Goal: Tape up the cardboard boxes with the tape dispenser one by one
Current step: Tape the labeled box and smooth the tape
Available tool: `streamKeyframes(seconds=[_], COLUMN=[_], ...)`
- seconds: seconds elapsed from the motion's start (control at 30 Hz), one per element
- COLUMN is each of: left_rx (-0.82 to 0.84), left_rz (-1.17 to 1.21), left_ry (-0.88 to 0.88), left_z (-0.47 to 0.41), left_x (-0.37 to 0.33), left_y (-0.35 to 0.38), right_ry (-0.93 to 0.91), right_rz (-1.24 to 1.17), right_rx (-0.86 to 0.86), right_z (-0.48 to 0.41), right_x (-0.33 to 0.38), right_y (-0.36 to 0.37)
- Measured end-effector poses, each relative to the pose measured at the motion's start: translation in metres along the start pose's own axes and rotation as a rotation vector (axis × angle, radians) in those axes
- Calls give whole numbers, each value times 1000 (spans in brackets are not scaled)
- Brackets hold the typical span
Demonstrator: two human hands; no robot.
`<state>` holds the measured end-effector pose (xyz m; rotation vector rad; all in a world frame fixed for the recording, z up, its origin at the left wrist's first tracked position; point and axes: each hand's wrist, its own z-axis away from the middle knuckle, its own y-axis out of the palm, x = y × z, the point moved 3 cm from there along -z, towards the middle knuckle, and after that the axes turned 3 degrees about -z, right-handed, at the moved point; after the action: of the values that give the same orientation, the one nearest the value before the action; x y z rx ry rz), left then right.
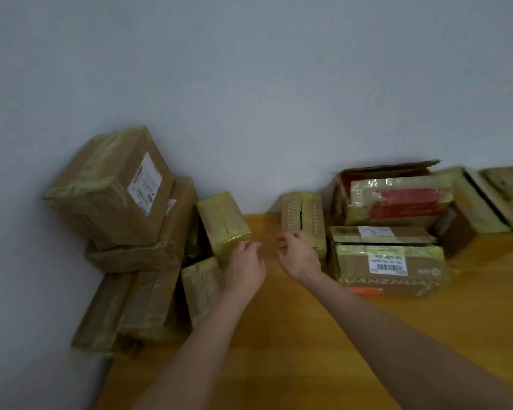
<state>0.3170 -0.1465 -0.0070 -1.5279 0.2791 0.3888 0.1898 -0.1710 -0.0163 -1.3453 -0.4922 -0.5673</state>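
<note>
Both my hands reach forward over a wooden table (279,335). My left hand (245,267) hovers beside a small taped cardboard box (222,223) that leans on the left pile, fingers loosely curled, holding nothing. My right hand (298,255) is in front of a small box with dotted rows and a slit (304,217), fingers loosely curled and empty; whether they touch the box I cannot tell. No tape dispenser is in view.
A pile of taped boxes, topped by a large labelled box (113,187), leans against the wall at left. On the right stand a barcode-labelled box (391,261), a red-printed box (397,202) with an open flap, and more boxes (480,202). The wall is close behind.
</note>
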Motion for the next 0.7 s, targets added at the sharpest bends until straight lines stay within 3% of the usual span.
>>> streamKeyframes(seconds=[0.3,0.47,0.57,0.7], left_rx=[92,62,74,85], left_rz=[68,102,138,216], left_ry=[132,-8,-135,-289], left_z=[20,21,19,34], left_x=[-121,-155,-167,-190], left_y=[64,80,98,123], right_ry=[141,316,395,320], right_rz=[217,86,-77,-391], right_rx=[-199,-278,-216,45], right_z=[46,56,48,47], right_x=[-105,-173,-221,-262], right_y=[-106,-154,-175,-186])
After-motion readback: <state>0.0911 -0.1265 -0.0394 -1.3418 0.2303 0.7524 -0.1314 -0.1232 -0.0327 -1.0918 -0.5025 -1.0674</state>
